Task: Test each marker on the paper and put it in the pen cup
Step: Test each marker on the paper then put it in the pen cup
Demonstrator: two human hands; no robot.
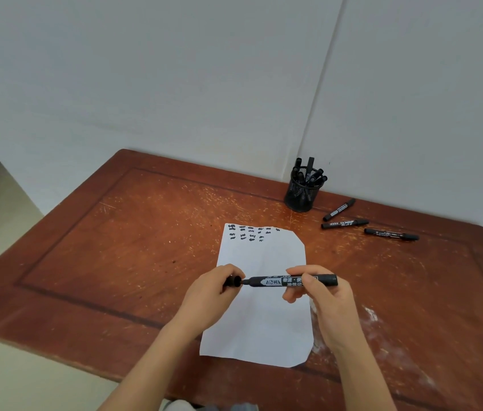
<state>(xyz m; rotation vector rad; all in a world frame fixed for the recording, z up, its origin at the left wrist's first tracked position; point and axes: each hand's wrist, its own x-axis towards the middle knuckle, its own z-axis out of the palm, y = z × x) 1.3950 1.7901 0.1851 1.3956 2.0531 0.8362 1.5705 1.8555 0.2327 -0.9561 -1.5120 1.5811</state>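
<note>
1 black marker (281, 281) is held in the air above the middle of the paper (264, 330), clear of the sheet. Its long axis runs left to right, almost level, with the nib end pointing left and the blunt tail pointing right.

Right hand (326, 307): the grip is clamped on the rear half of the barrel, with the thumb seen in front and fingers wrapped over the top.
Left hand (210, 295): the grip is clamped on the black cap (234, 281), whose open mouth is turned toward the nib. The cap is held just beside the nib end, with a short dark neck seen between the 2; whether they touch cannot be told.

Label: "AOWA" is read in a white arrow-shaped panel near the nib end. White Chinese characters follow toward the tail and are partly covered by the fingers.

The paper lies lengthwise away from the person on the reddish-brown counter (115, 247). Rows of short black test marks (249, 232) are noted along its far edge.

The black mesh pen cup (299, 194) stands at the far right of the counter, near the wall, with several black markers upright or leaning in it. 3 loose markers lie flat to its right: (339, 209) slanted, (344, 223) nearly level, (391, 234) farthest right.
</note>
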